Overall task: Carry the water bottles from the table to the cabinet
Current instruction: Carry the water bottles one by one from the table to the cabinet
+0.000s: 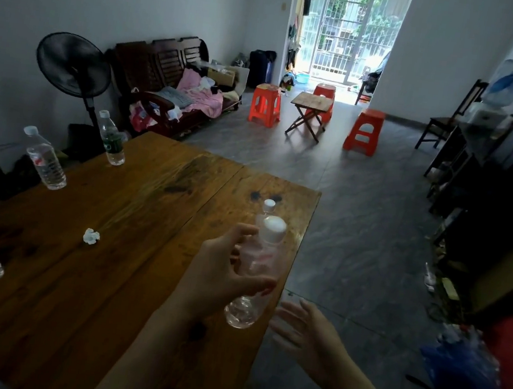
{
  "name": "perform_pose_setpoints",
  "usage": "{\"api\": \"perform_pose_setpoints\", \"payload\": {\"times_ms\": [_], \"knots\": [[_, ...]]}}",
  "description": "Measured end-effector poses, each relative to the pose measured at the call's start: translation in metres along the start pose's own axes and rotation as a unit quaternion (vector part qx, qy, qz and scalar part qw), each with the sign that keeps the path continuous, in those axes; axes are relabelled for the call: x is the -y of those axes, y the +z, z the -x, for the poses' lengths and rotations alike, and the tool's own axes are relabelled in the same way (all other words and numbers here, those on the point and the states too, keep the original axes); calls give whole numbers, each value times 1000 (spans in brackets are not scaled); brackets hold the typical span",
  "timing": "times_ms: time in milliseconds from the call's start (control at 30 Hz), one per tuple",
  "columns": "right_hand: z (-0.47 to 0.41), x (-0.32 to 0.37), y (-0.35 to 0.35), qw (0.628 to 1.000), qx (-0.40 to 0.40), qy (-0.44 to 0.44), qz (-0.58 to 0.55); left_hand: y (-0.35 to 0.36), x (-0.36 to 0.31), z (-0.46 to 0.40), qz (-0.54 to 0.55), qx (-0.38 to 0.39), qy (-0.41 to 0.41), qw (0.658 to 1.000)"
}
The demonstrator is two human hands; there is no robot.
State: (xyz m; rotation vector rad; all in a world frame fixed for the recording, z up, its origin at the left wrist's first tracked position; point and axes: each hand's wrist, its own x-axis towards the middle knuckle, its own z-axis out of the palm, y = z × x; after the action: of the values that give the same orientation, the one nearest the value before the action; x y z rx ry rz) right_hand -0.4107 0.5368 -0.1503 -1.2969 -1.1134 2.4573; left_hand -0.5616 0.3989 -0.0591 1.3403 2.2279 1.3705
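The left hand (222, 274) is gripping a clear bottle (255, 275) over the wooden tabletop (136, 212)'s right edge, long axis near upright, white cap topmost; the right hand (303, 332) is hovering open just beside the bottle, above grey floor tiles (356, 239).

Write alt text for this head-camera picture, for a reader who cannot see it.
A person's left hand grips a clear water bottle at the wooden table's right edge, a second cap showing just behind it, while the open right hand reaches in beside. Three more bottles stand on the table's left side near a crumpled tissue; beyond are red stools and a balcony door.
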Motion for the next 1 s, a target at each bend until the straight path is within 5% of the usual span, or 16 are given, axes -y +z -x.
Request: {"api": "perform_pose_setpoints", "payload": {"times_ms": [300,733,1000], "knots": [[25,27,-33,980,101,48,-164,26,-54,-40,74,52,80,993],[69,67,-128,967,67,7,-244,118,-121,-87,107,170,136,970],[103,117,-192,963,81,-45,-254,173,-183,-123,146,162,156,963]]}}
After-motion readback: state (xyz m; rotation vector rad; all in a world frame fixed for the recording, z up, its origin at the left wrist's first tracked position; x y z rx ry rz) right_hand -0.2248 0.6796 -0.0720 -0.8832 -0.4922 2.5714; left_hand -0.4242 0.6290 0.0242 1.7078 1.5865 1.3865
